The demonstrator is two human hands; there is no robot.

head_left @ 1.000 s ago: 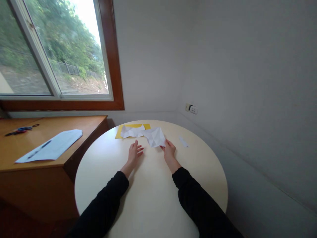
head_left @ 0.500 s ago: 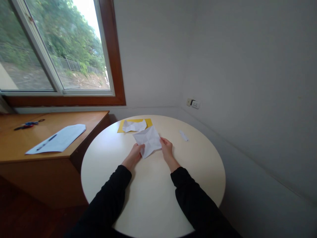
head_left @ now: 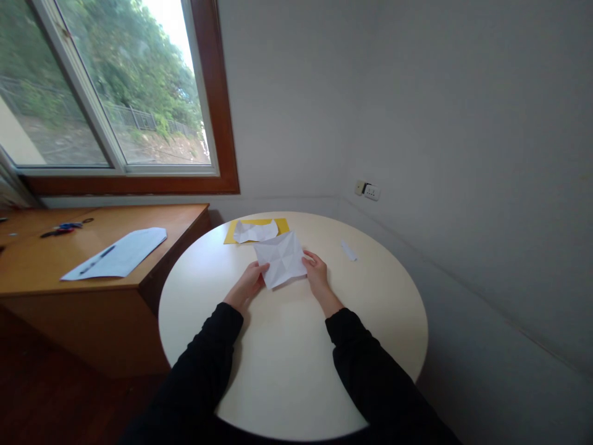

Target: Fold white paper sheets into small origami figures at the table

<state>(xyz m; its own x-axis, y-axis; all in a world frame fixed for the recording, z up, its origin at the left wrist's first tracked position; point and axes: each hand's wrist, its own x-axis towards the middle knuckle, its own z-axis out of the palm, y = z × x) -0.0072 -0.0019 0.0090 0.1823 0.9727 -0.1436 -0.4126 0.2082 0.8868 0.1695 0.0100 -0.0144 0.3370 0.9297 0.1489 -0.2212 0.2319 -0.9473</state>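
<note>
A white, roughly square sheet of paper with several crossing creases is held between my two hands above the round table. My left hand pinches its left edge, thumb on top. On the opposite side, my right hand grips the right edge with the thumb on the upper face; the fingers behind the paper are partly hidden. Just beyond it, a crumpled white paper lies on a yellow sheet. A small folded white strip rests on the table to the right of my right hand.
The round cream table spans the middle. At left stands a wooden desk bearing white sheets, a dark pen and scissors. Walls close in behind and at right, with a socket.
The view has shifted slightly, moving the scene a little to the right. My left thumb sits nearer the paper's left edge, and the paper is turned slightly and looks flatter.
</note>
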